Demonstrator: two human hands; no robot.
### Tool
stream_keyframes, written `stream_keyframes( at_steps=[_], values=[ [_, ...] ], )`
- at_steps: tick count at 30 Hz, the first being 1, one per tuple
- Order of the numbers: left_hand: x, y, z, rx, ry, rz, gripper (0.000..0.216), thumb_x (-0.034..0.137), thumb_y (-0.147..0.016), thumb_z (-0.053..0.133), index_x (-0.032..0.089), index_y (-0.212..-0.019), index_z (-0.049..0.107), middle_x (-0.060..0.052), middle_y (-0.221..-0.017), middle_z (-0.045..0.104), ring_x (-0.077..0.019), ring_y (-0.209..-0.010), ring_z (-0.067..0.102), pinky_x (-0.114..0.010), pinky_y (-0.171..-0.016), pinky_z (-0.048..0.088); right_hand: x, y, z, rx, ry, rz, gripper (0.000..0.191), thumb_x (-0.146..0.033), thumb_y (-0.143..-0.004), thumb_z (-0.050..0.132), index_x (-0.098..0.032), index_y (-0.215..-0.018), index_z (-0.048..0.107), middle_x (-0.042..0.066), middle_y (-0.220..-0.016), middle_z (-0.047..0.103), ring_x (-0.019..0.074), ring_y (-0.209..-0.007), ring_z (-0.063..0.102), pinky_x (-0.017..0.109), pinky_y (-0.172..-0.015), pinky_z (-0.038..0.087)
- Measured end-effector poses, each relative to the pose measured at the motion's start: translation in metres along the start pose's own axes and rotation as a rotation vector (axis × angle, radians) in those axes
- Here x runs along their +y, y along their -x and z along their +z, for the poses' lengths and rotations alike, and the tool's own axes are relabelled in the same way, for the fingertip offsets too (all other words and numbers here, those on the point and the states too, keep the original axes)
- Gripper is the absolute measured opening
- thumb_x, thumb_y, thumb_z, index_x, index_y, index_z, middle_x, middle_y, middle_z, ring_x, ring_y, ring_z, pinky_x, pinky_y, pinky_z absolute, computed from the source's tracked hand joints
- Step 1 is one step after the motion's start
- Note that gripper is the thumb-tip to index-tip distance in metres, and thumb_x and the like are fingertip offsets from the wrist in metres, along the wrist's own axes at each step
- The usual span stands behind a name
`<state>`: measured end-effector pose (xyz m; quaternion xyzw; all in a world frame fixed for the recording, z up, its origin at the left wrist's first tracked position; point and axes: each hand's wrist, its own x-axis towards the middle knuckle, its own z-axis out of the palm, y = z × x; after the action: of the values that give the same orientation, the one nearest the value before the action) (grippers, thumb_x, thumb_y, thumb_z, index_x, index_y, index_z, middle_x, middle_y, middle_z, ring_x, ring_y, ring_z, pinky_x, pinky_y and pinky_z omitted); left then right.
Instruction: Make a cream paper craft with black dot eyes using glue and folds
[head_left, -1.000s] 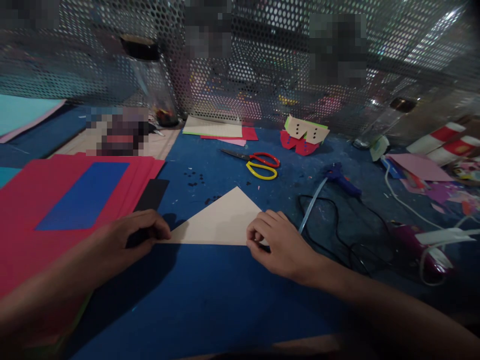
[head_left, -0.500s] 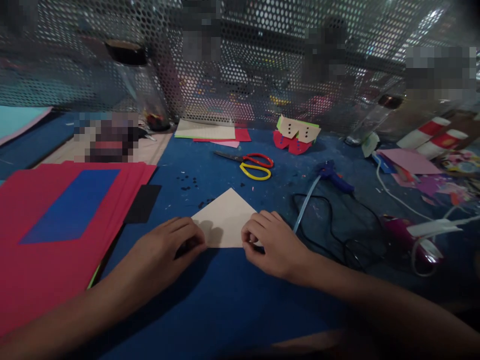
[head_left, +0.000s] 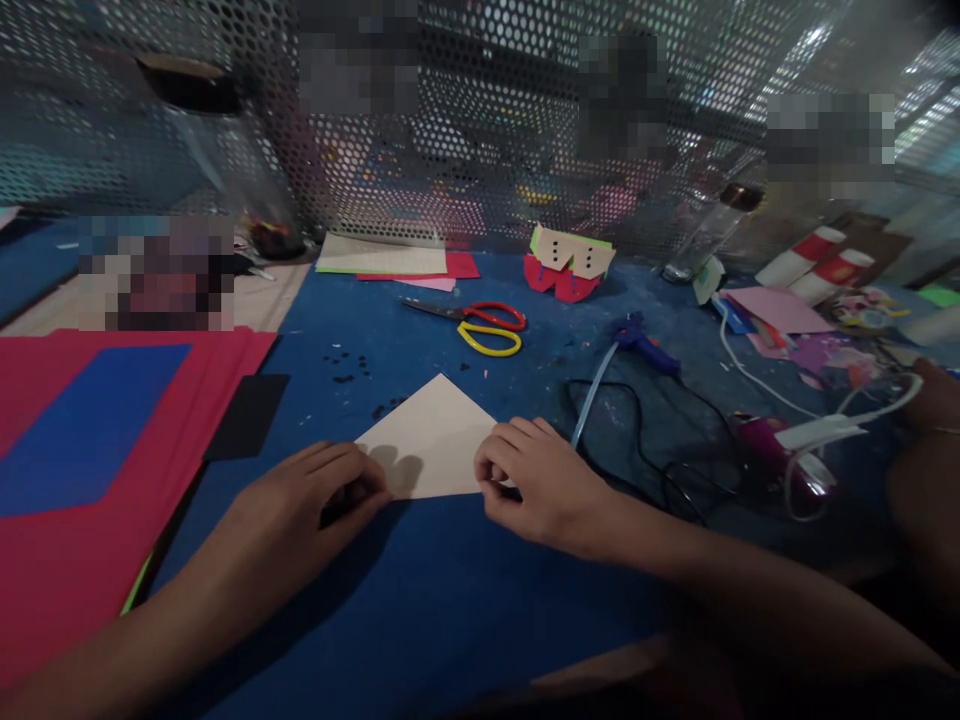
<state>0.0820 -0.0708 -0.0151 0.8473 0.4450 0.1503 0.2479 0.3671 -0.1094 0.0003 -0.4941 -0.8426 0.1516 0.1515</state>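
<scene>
A cream paper triangle (head_left: 439, 435) lies on the blue table with its point away from me and its long edge towards me. At its left corner, the fingers of my left hand (head_left: 311, 505) are closed in a pinch on the paper. My right hand (head_left: 540, 485) has its curled fingers pinching the opposite corner. Both corners are hidden under the fingers. Beyond the paper rest scissors (head_left: 480, 322) with one red and one yellow handle. To the right of them is a blue glue gun (head_left: 646, 345) with a pale glue stick sticking out.
Large red sheets (head_left: 60, 580) with a blue piece (head_left: 94, 425) lie at left, beside a black piece (head_left: 246, 417). A folded red and cream paper craft (head_left: 571, 262) stands near the perforated metal screen (head_left: 480, 150). Cables and paper scraps lie right, near another person's arm (head_left: 926, 480).
The view has turned slightly right, so things sit further left. My right hand is a little nearer the triangle's middle. Another person's arm has come into view at right.
</scene>
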Motion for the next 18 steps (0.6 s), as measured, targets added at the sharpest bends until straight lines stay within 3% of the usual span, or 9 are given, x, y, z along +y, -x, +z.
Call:
stream_keyframes(
  at_steps=[12, 18],
  values=[
    [0.005, -0.001, -0.003, 0.022, 0.004, -0.012, 0.035, 0.056, -0.093, 0.053, 0.026, -0.083, 0.069, -0.003, -0.086, 0.073, -0.0214, -0.079, 0.067, -0.029, -0.069, 0.051, 0.001, 0.004, -0.010, -0.058, 0.033, 0.020, 0.003, -0.017, -0.091, 0.059, -0.020, -0.090, 0.057, 0.002, -0.095, 0.066, 0.0173, -0.086, 0.052, 0.033, -0.080, 0.032],
    [0.002, 0.000, -0.002, 0.038, -0.009, -0.015, 0.031, 0.053, -0.091, 0.056, 0.027, -0.084, 0.071, -0.002, -0.087, 0.074, -0.0210, -0.077, 0.068, -0.029, -0.068, 0.052, -0.001, 0.005, -0.012, -0.070, 0.050, 0.016, 0.005, -0.016, -0.090, 0.057, -0.019, -0.094, 0.058, 0.003, -0.100, 0.067, 0.0192, -0.092, 0.054, 0.034, -0.083, 0.032]
  ],
)
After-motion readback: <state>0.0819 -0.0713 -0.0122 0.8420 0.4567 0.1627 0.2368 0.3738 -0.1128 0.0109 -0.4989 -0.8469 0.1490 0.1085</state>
